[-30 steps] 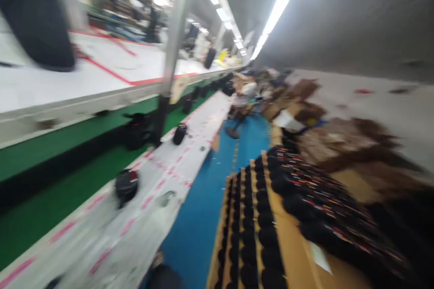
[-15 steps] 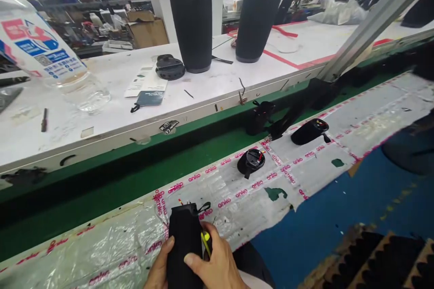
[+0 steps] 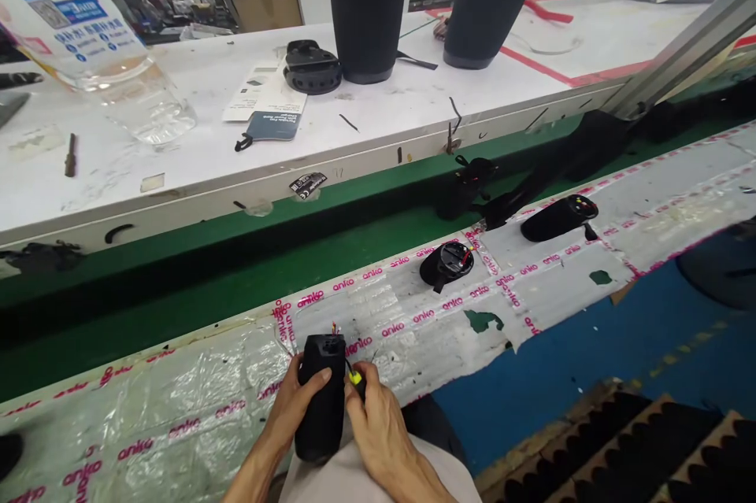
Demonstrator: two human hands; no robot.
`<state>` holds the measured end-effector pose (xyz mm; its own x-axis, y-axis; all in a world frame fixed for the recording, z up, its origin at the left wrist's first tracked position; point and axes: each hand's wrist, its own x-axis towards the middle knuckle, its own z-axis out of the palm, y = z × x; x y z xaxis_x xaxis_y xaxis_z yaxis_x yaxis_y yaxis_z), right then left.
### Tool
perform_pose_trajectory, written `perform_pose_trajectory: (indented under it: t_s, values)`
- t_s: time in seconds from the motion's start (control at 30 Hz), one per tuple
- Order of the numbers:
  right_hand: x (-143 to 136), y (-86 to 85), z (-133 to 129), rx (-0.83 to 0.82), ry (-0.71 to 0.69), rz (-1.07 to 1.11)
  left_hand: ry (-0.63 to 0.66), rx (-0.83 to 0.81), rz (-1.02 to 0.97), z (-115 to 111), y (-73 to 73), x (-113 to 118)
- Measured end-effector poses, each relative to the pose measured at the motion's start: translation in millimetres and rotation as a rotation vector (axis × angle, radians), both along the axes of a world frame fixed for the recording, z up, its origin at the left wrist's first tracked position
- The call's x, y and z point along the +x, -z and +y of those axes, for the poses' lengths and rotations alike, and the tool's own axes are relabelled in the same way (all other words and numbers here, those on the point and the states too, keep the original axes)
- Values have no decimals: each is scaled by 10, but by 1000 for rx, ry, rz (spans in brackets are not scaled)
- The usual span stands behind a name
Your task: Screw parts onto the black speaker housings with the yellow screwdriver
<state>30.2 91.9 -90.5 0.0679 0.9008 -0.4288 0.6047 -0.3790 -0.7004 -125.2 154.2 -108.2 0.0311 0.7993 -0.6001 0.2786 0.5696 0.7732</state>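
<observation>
**Grasping black cylinder (image 3: 322, 424), lower centre**

Clasps it in left hand (image 3: 294, 397), with thumb now across its front, previously at its left edge. Pinches yellow-and-black tool (image 3: 355, 379) in right hand (image 3: 379, 418), just beside, with thumb now off that front. Spread mid-frame: printed plastic sheeting (image 3: 206, 440). Above: white tabletop (image 3: 402, 101). Lower right: blue floor (image 3: 561, 330).

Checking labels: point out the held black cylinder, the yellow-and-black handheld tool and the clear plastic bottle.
Held black cylinder (image 3: 320, 422): head view, lower side wall.
Yellow-and-black handheld tool (image 3: 355, 378): head view, yellow part.
Clear plastic bottle (image 3: 98, 24): head view, printed label.
</observation>
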Motion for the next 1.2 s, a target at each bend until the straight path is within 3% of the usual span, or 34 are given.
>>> perform_pose_trajectory:
  t_s: [0.23,0.37,0.7,0.97,1.2]
  values:
    - [17,177,102,-43,-165,-138,160,200,325,-56,477,30]
    - [-6,268,119,-107,-210,-208,202,256,424,-221,614,57]
    - [-77,331,173,-170,-277,-279,299,324,509,-322,688,59]
    - [-57,318,173,-217,-283,-349,312,287,587,-338,749,26]
    - [97,218,100,-174,-304,-421,444,394,719,-319,646,138]
